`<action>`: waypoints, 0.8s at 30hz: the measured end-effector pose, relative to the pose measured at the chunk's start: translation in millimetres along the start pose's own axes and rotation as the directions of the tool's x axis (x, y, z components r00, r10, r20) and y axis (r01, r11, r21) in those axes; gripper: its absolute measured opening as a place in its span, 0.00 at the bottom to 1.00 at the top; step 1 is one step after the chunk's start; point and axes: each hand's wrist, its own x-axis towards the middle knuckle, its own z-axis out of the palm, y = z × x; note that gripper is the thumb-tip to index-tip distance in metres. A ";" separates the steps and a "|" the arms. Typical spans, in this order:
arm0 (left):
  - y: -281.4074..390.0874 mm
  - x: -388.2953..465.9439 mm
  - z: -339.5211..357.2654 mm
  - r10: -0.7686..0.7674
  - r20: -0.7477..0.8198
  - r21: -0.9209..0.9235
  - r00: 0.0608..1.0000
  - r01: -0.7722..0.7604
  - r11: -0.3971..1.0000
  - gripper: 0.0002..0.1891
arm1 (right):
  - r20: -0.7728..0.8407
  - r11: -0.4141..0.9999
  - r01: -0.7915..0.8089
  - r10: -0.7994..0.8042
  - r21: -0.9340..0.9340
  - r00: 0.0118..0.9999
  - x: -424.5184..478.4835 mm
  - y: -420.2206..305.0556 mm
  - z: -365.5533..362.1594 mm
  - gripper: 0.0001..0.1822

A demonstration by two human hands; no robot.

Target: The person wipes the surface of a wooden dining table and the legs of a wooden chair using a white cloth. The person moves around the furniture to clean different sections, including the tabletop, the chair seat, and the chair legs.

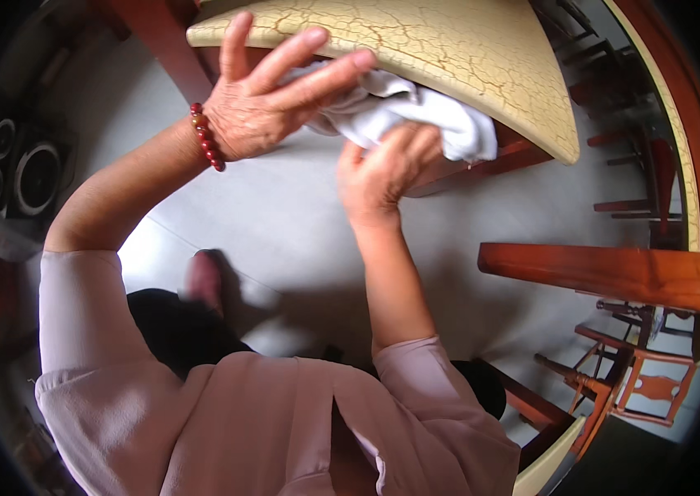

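Note:
A white cloth (381,118) lies bunched against the underside and near edge of a table with a cream, crackle-patterned top (449,37). My right hand (390,170) grips the cloth, its fingers curled into the folds below the table's edge. With fingers spread, my left hand (263,102) reaches over the cloth's left end, its fingertips at the table's rim; a red bead bracelet (204,136) circles that wrist. Part of the cloth is hidden behind my hands.
Reddish-brown wooden table parts (511,155) show below the top. At right are a wooden beam (598,273) and a wooden chair (654,384). Black loudspeakers (37,177) stand at far left, beside a plastic bag (0,235). A foot in a reddish shoe (204,279) rests on the pale floor.

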 end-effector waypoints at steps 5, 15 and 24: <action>-30.1 -34.3 -31.1 -0.176 0.141 0.114 0.974 0.161 0.980 0.17 | -0.005 0.941 0.333 -0.333 0.055 0.943 -0.7 -40.8 42.4 0.27; -9.0 -31.9 -22.9 -0.222 0.185 -0.152 0.957 0.251 0.956 0.20 | -0.113 0.981 0.164 -0.175 -0.101 0.978 12.3 -3.6 0.5 0.25; -33.3 -55.2 -36.6 -0.317 0.221 -0.081 0.922 0.341 0.936 0.24 | 0.163 0.929 0.355 -0.367 0.103 0.916 -8.9 -52.8 50.5 0.34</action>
